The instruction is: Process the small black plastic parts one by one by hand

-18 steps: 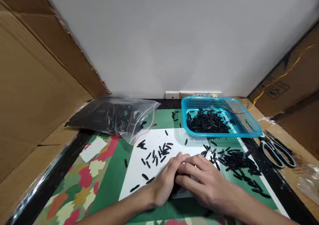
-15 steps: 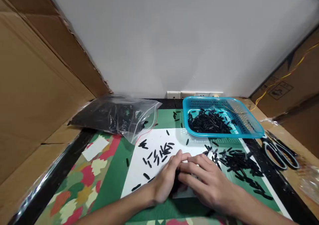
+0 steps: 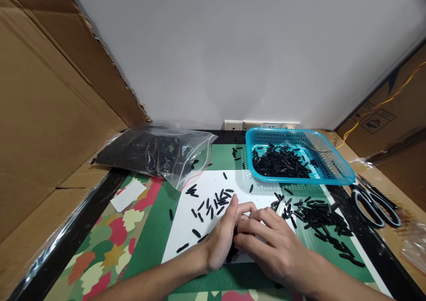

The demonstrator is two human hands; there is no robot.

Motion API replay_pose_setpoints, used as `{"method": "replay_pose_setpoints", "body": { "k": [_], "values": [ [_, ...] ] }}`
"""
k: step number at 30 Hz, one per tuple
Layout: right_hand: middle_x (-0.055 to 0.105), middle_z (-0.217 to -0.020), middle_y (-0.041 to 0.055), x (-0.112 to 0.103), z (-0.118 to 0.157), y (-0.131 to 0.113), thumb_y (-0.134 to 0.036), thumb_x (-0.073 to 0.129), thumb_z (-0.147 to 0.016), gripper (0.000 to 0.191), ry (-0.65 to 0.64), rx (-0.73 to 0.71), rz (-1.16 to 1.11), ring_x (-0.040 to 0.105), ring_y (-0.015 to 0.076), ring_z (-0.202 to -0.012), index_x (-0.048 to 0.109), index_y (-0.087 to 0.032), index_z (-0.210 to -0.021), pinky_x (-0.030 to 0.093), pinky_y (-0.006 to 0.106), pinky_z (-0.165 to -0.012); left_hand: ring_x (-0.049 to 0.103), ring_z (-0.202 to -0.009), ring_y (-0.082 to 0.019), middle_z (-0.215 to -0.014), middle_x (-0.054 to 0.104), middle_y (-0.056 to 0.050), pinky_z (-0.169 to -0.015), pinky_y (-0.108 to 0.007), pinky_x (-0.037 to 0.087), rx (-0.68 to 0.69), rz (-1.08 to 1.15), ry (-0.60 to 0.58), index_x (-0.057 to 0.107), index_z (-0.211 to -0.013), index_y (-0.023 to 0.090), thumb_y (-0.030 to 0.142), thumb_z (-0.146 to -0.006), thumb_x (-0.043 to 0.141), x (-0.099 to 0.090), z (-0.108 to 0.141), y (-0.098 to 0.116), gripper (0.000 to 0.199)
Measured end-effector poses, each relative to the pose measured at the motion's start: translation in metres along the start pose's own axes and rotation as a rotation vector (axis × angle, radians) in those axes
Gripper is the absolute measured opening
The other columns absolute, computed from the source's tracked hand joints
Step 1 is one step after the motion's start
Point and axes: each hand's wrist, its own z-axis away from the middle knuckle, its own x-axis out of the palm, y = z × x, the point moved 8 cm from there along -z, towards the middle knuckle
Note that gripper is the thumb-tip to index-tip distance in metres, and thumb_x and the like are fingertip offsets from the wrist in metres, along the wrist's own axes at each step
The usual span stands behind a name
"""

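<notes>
My left hand (image 3: 221, 239) is curled on its side around small, dark, slender black pieces (image 3: 232, 251), which show in the gap between my palms. Against them press the bent fingers of my right hand (image 3: 274, 241); its fingertips and most of the pieces are hidden. Both hands meet low over a white sheet (image 3: 178, 236). Just beyond my left hand, loose black pieces (image 3: 218, 201) lie scattered on that sheet. To the right of my right hand spreads a larger pile of similar pieces (image 3: 322, 216).
A blue basket (image 3: 299, 181) at the back right holds many black pieces. At the back left lies a clear zip bag (image 3: 149, 154) of dark contents. Scissors (image 3: 374, 207) rest at the right edge. Cardboard (image 3: 49, 92) walls the left side; a white card (image 3: 128, 195) lies nearby.
The fingers of my right hand have shifted slightly left, further into my left hand. More black pieces show between the palms. The view has moved a little.
</notes>
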Motion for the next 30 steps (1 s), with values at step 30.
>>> {"method": "replay_pose_setpoints", "body": {
  "k": [30],
  "values": [
    [0.070,-0.093,0.0060,-0.017,0.008,0.047,-0.009,0.057,-0.106,0.012,0.035,0.267,-0.178,0.056,0.0208,-0.084,0.061,-0.020,-0.109,0.046,0.035,-0.075,0.027,-0.043,-0.005,-0.057,0.041,0.010,-0.029,-0.009,0.023,-0.183,0.169,-0.052,0.048,-0.091,0.024,0.074,-0.095,0.064,0.002,-0.004,-0.003,0.053]
  ]
}}
